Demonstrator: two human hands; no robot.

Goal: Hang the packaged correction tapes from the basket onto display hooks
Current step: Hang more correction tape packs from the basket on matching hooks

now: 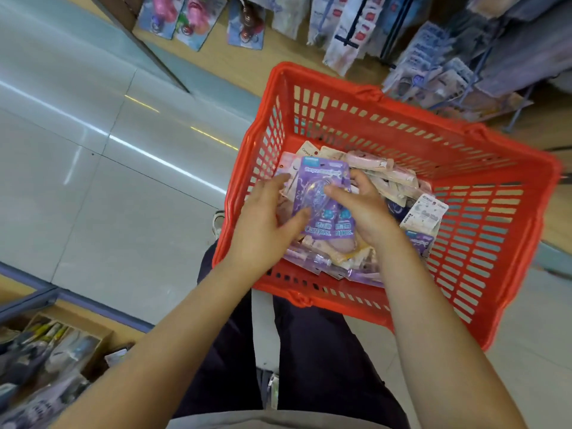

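Note:
A red plastic basket (483,168) sits on the floor in front of me, with several packaged correction tapes (387,178) piled in its left half. Both my hands are inside it. A purple package (322,174) printed "Campus" lies on top of the pile, between my hands. My left hand (263,218) grips its left edge, thumb curled onto the front. My right hand (362,205) holds its right edge, thumb lying across the front. The display hooks (356,23) with hanging packages are at the top, beyond the basket.
More hanging packages (439,72) fill the rack at top right. Carded keychains (192,17) hang at top left. A box of stationery (52,351) stands at bottom left. Grey tiled floor (93,150) stretches to the left. My legs in dark trousers (312,351) are below the basket.

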